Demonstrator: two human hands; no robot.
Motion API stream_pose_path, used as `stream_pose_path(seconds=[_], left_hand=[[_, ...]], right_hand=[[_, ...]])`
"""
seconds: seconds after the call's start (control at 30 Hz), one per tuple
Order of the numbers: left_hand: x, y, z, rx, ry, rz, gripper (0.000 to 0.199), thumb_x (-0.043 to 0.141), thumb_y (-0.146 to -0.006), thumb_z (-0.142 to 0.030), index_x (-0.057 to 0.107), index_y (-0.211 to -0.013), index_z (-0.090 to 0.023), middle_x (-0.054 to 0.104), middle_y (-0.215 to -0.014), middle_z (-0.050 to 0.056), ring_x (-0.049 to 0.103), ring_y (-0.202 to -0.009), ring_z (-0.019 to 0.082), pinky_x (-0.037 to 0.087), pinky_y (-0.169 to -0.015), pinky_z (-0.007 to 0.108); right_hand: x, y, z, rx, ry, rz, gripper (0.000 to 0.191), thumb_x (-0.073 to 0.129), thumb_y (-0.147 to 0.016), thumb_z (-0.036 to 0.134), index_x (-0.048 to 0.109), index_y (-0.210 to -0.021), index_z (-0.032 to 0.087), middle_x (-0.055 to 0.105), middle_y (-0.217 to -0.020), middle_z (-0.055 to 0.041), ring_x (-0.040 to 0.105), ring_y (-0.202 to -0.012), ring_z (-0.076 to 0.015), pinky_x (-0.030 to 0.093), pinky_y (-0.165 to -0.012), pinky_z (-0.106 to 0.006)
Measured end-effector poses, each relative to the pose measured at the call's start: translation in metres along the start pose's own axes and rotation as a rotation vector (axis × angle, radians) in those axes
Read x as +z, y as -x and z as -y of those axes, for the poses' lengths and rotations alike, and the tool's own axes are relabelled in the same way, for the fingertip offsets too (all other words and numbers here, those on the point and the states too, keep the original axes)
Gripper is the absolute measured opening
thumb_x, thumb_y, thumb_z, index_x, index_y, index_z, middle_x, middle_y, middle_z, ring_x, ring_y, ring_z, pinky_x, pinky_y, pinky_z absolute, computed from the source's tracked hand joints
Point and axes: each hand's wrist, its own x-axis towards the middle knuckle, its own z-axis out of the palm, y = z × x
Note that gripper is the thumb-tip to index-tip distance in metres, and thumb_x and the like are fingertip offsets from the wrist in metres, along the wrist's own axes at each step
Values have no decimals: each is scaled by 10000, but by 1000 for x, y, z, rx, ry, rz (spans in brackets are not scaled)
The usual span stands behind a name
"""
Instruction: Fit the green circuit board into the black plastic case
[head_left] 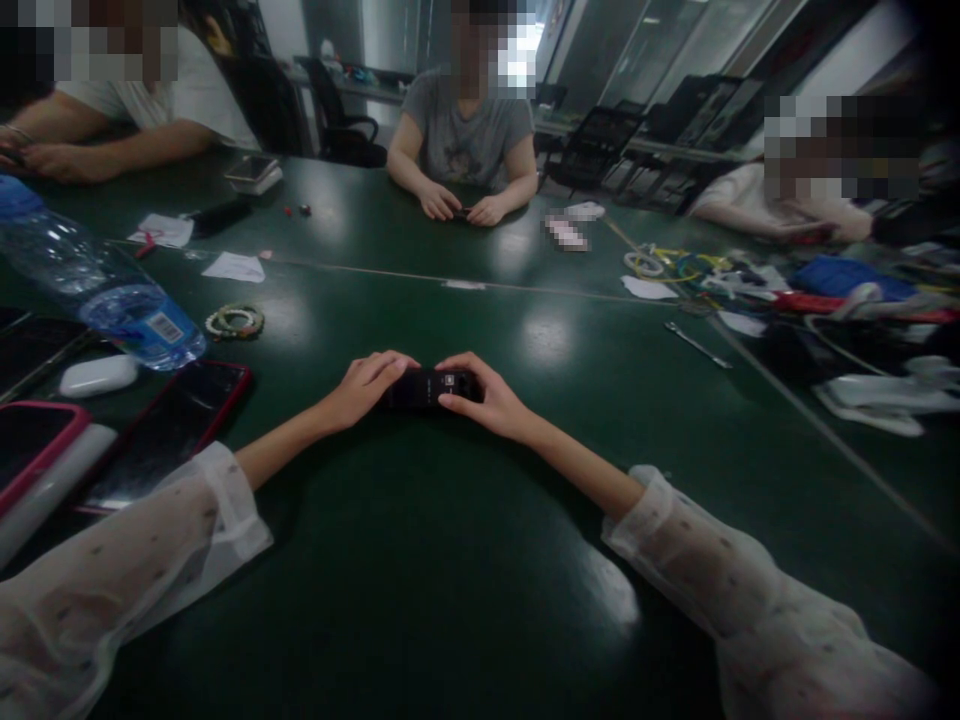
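A small black oblong device (420,388) with white markings near its right end lies low over the green table (390,560). Its exact kind is not clear. My left hand (373,384) grips its left end, thumb along the top. At the other end my right hand (486,396) is closed round it, with the thumb on its face near the markings. My fingers hide both ends. Beaded bracelets (235,321) lie beyond my left hand, and a metal wrench-like tool (697,344) lies beyond my right.
Left are a tilted water bottle (105,285), a white earbud case (99,376), a red-edged phone (169,435) and a pink-edged phone (34,450). Tangled cables (675,265) and a blue bundle (851,278) lie far right. Several people sit round the table, one opposite (469,135).
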Motion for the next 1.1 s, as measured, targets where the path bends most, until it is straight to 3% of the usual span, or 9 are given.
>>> stream_pose_path(seconds=[0.23,0.53,0.83,1.1], left_hand=[[2,-2,7,-15,11,-7,443,286,-968,-510,627,-1116,-268,637,-1137,29,551,-1096,237,391,-1014,438],[-3,5,-7,-71,-29,9,446,268,-972,-515,612,-1151,-293,612,-1182,28,501,-1158,256,335,-1058,482],[2,-3,10,-33,-2,-11,466,280,-968,-526,633,-1109,-257,626,-1144,34,531,-1104,238,372,-1026,438],[2,-2,11,-77,-24,-12,486,252,-965,-550,628,-1129,-289,607,-1159,31,500,-1126,248,353,-1031,472]], right_hand=[[0,0,-1,-6,-16,2,377,640,-847,366,511,-1180,244,543,-1137,-61,560,-1055,-220,496,-913,-420],[0,0,0,18,-15,15,383,636,-847,382,504,-1180,246,540,-1151,-63,560,-1060,-226,497,-913,-434],[1,1,2,58,-1,-2,399,638,-843,396,506,-1195,258,536,-1177,-62,546,-1094,-229,469,-950,-441],[3,3,-3,7,116,-53,567,771,-713,365,504,-1206,281,470,-1244,-67,459,-1210,-264,409,-1035,-498]])
